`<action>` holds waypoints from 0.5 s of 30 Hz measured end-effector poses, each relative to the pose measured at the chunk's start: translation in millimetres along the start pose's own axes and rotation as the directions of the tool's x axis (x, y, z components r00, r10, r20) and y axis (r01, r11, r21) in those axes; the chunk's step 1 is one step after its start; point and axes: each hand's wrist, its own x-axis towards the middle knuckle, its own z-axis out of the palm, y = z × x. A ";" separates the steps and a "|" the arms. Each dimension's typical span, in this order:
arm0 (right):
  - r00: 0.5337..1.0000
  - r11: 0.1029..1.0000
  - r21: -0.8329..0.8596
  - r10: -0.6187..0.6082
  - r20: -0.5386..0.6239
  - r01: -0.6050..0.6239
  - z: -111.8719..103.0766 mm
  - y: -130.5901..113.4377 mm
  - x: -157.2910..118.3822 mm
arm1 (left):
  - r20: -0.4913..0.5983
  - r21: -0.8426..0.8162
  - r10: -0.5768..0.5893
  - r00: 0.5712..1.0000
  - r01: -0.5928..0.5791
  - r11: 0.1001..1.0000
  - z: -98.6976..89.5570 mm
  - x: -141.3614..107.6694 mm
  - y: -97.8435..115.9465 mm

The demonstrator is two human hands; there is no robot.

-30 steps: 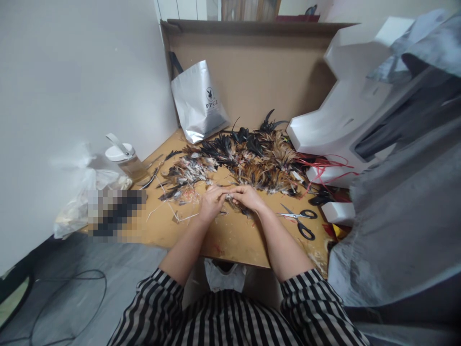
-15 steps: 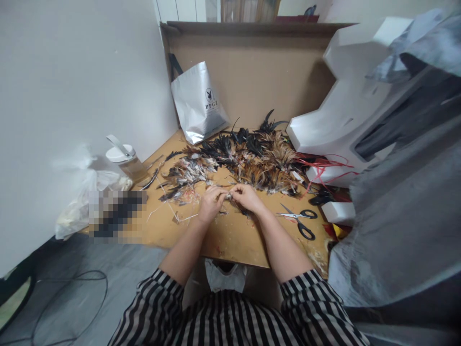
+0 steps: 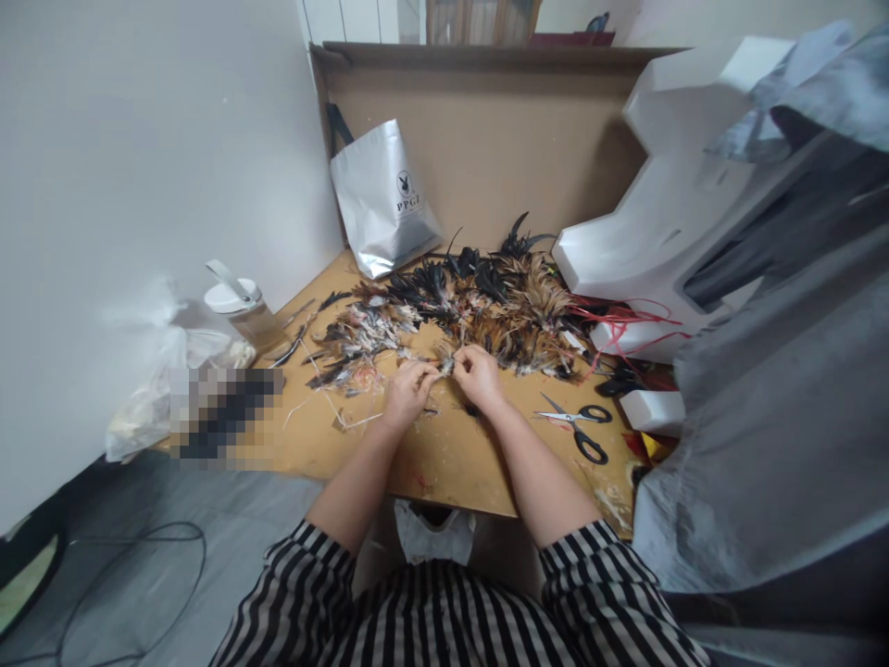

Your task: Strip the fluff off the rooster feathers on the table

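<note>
My left hand [image 3: 409, 394] is closed in a pinch over the table, holding the base of a small pale feather tuft [image 3: 445, 359]. Close beside it, my right hand [image 3: 479, 378] is also pinched, its fingertips at the tuft's right edge; what lies between them is too small to make out. Just beyond both hands spread brown feathers [image 3: 486, 338], with black feathers [image 3: 431, 283] behind. Mixed white and brown feathers [image 3: 368, 324] lie to the left. To the right of my right forearm rest black-handled scissors [image 3: 580, 424], blades apart.
A silver bag [image 3: 381, 204] leans against the back panel [image 3: 486, 148]. A lidded container [image 3: 240, 310] and a plastic bag [image 3: 159, 389] stand left. Red strings [image 3: 632, 320] hang by the white machine-like body [image 3: 611, 250] at right. Grey cloth [image 3: 764, 417] drapes at the right edge.
My right hand has shifted slightly up and away from my left, and the feather tuft now shows between them. My left hand has barely moved.
</note>
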 end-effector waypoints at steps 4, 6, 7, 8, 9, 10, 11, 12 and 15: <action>0.998 0.999 0.042 0.025 -0.054 -0.022 0.6 -6.1 -1.5 | 0.018 -0.225 -0.244 0.970 0.242 0.944 4.1 0.8 1.8; 0.995 0.997 0.082 0.011 -0.097 -0.003 -0.3 -11.0 -2.1 | 0.111 -0.409 -0.410 0.905 0.418 0.811 4.9 2.8 3.4; 0.993 0.994 0.105 -0.001 -0.116 0.013 -0.8 -13.5 -2.4 | 0.188 -0.494 -0.470 0.862 0.497 0.713 4.7 3.8 4.4; 0.991 0.992 0.125 -0.013 -0.135 0.030 -1.3 -15.9 -2.8 | 0.274 -0.560 -0.507 0.817 0.564 0.606 4.2 4.8 5.3; 0.988 0.989 0.141 -0.022 -0.151 0.044 -1.6 -18.1 -3.2 | 0.356 -0.605 -0.523 0.774 0.618 0.502 3.5 5.6 6.3; 0.987 0.987 0.152 -0.027 -0.159 0.051 -1.6 -20.0 -3.8 | 0.423 -0.631 -0.528 0.736 0.658 0.411 2.7 6.1 7.1; 0.987 0.986 0.159 -0.028 -0.160 0.053 -1.4 -21.7 -4.4 | 0.476 -0.645 -0.525 0.706 0.686 0.338 1.9 6.2 7.9; 0.988 0.985 0.163 -0.025 -0.154 0.051 -0.8 -23.1 -5.2 | 0.514 -0.650 -0.518 0.684 0.704 0.286 1.1 6.2 8.4; 0.993 0.984 0.177 -0.014 -0.115 0.034 2.7 -25.7 -7.7 | 0.560 -0.645 -0.492 0.667 0.723 0.246 -0.7 5.5 8.4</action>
